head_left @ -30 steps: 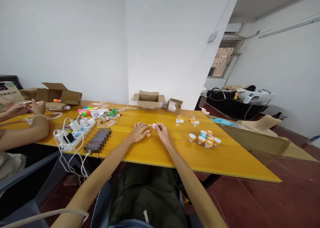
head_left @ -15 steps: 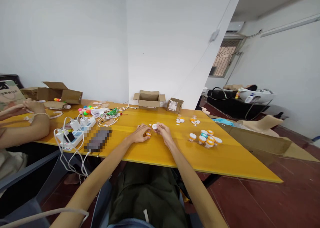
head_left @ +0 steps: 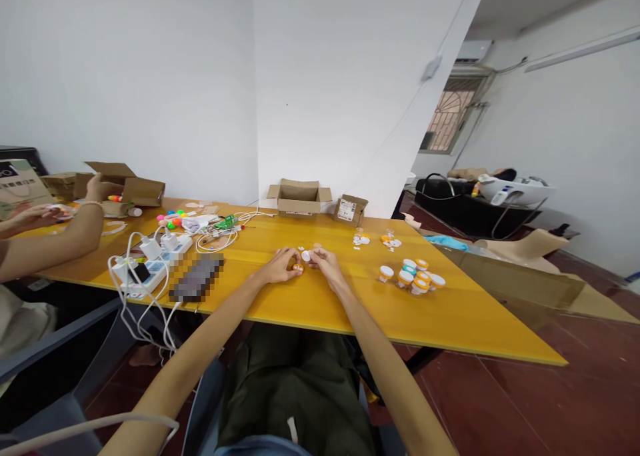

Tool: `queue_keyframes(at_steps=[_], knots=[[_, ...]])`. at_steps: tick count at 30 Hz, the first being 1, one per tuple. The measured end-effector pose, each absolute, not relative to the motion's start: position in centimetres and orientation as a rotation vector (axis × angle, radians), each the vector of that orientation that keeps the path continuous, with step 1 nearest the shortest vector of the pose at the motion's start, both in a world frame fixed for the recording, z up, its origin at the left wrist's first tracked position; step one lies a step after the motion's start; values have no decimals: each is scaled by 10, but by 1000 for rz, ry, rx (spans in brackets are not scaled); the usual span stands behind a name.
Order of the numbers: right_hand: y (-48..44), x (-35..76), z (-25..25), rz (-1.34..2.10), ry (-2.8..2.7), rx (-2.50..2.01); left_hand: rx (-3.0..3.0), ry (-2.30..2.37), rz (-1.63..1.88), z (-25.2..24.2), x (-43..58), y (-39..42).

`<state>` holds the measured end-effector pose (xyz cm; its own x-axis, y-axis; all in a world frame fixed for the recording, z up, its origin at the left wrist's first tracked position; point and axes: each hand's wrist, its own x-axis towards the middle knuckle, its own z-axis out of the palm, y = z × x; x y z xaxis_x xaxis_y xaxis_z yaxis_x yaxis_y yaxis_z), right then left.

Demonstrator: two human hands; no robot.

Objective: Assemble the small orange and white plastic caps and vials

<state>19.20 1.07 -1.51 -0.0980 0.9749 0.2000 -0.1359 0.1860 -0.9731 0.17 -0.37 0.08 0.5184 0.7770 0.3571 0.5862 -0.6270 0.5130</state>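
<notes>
My left hand [head_left: 281, 267] rests low over the table, its thumb and fingers closed around a small orange round part [head_left: 299, 269] with a white marking on top. Just right of it, my right hand [head_left: 325, 264] pinches a white round disc [head_left: 306, 257] by its edge. The disc is tilted and held close above the orange part; I cannot tell whether they touch. Tiny white pieces [head_left: 301, 248] lie on the table beyond my fingers. To the right stands a group of small jar-like items with orange, white and teal tops [head_left: 419, 277].
White and orange parts lie in small piles [head_left: 361, 240] at the back right. An open carton [head_left: 299, 197] and a smaller box [head_left: 349, 211] stand by the wall. On the left are a power strip [head_left: 155, 269], cables and a co-worker's arm [head_left: 60, 246].
My right hand has tipped the white disc and brought it slightly left, nearer the orange part. My left hand stays almost still. The co-worker's hand has reached toward the open box.
</notes>
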Motion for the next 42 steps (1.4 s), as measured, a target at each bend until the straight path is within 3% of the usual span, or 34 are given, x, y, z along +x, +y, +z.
queue_keyframes(at_steps=[42], knots=[[6,184,-14,874,-1602,-894,2084,901,934,-3,3,-1]])
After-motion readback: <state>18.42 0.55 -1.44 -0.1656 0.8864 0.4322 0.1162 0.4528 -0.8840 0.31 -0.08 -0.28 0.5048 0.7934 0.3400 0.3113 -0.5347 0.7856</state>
